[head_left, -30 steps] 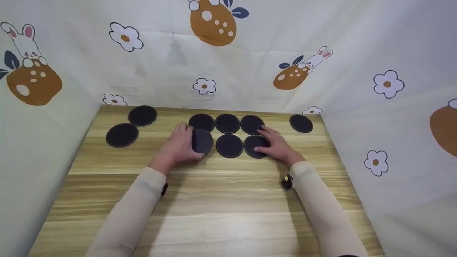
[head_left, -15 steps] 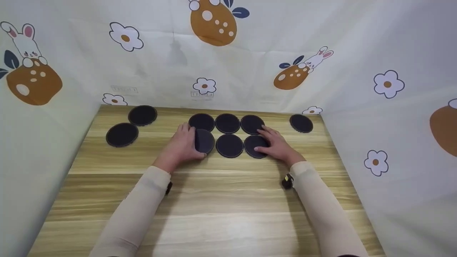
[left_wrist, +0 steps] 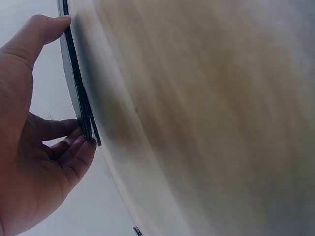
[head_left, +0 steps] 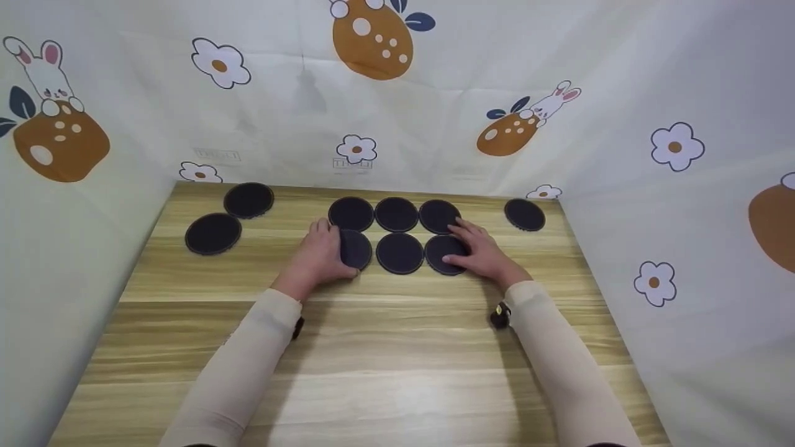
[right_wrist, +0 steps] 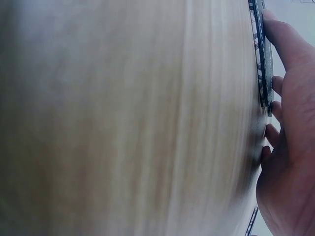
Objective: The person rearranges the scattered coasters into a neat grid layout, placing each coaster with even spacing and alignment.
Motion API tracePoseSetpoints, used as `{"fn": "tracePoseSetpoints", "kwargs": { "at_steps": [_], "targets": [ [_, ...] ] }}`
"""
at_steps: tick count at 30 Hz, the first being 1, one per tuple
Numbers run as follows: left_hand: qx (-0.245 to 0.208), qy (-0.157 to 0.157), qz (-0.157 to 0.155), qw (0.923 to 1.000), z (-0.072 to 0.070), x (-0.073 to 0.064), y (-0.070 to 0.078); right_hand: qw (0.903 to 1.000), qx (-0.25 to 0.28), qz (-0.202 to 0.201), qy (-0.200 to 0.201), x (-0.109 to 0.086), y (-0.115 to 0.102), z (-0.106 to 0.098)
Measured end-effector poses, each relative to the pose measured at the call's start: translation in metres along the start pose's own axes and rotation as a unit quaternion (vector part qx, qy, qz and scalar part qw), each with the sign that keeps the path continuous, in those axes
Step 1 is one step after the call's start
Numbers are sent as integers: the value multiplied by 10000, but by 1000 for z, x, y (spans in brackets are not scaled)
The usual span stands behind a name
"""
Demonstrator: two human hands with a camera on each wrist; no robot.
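Note:
Black round coasters with stitched rims lie in two rows at the back of the wooden table. My left hand grips the front-left coaster across its edges, thumb at the near side and fingers at the far side. In the left wrist view that held coaster is close over the wood, edge-on. My right hand rests with its thumb on the front-right coaster and its fingertips at the back-right coaster. Between the hands lies the front-middle coaster.
Further back are the back-left coaster and the back-middle coaster. Two more coasters lie at the left, one nearer and one further coaster. A single coaster lies far right. Printed cloth walls the table.
My left hand has moved slightly right with its coaster, which has come down toward the table beside the front-middle one. The right hand has stayed put.

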State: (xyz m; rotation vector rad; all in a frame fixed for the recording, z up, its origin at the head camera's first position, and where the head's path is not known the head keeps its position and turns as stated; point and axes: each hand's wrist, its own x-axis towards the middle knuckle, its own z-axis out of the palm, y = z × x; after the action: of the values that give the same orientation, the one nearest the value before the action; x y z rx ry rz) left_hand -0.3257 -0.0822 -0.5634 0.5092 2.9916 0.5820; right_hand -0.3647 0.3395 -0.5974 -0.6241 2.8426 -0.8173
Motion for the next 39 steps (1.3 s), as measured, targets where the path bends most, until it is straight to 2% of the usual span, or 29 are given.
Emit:
{"fn": "tracePoseSetpoints", "kwargs": {
  "at_steps": [6,21,29,39],
  "targets": [
    [172,-186,0,9997,4,3,-1,10000,22,-49,11,-2,-3,-2],
    [-16,-325,-171,9993,4,3,2,10000,69,10,-25,-1,-1,0],
    [-52,-335,-252,9991,5,2,3,10000,46,10,-2,-2,-2,-1],
    [7,-271,-187,9995,3,-2,5,9999,107,-2,37,-4,-8,-3]
  ]
}}
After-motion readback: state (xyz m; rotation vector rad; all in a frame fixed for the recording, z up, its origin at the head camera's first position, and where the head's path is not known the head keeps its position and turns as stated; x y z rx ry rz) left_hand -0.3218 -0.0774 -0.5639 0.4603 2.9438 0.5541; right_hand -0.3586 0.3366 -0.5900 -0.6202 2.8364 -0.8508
